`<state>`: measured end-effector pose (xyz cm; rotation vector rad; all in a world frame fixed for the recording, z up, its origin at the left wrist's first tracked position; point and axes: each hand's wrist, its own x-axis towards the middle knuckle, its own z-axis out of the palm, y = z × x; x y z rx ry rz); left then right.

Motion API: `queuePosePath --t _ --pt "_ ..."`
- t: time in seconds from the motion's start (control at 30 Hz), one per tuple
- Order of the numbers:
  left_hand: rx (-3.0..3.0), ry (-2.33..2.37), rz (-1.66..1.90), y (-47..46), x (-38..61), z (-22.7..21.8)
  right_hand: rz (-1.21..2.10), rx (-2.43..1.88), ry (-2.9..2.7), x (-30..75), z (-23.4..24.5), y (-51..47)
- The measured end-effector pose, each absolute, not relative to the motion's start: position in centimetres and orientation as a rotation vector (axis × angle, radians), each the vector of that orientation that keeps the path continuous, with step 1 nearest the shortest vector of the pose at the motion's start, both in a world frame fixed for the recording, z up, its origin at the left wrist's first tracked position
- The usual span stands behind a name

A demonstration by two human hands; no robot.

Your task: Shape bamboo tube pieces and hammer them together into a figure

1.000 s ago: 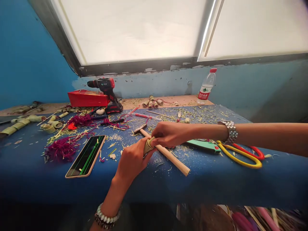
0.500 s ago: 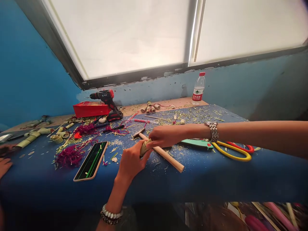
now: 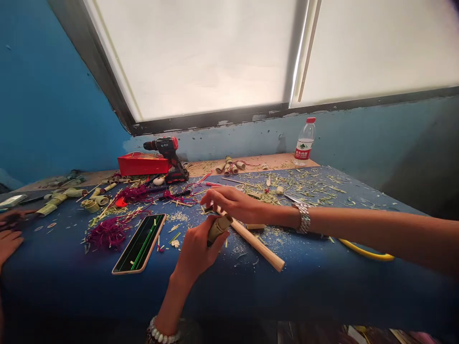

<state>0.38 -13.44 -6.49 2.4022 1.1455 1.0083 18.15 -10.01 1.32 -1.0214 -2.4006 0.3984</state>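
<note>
Here, left hand (image 3: 195,244) gripping bamboo tube (image 3: 219,228), Chinese-labelled bottle (image 3: 304,145)

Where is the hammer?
In the head view, the hammer lies centrally on the blue table, its handle right of the bamboo tube in the left hand, its far end by the right hand.
</note>
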Motion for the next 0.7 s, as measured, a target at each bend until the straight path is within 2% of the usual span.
queuePosePath --t 0.23,0.4,0.53,0.67,0.7 --pt "1.751 1.046 1.191 -13.5 -0.6 -7.0 -0.024 -1.577 -2.570 21.2 -3.0 -14.6" --pt "1.739 1.120 1.131 -13.8 -1.3 -7.4 -0.045 -1.831 -2.532 20.7 -4.6 -15.8" --pt "1.771 1.159 1.119 -14.0 -1.4 -7.4 0.163 -1.824 -2.466 21.8 -3.9 -15.1" --pt "1.753 1.175 1.133 -13.9 -1.2 -7.5 0.935 -1.603 -2.155 24.0 -3.5 -15.7" --pt "1.755 1.175 1.136 -13.8 -1.2 -7.5 1.025 -1.533 -2.047 24.4 -3.4 -16.0"
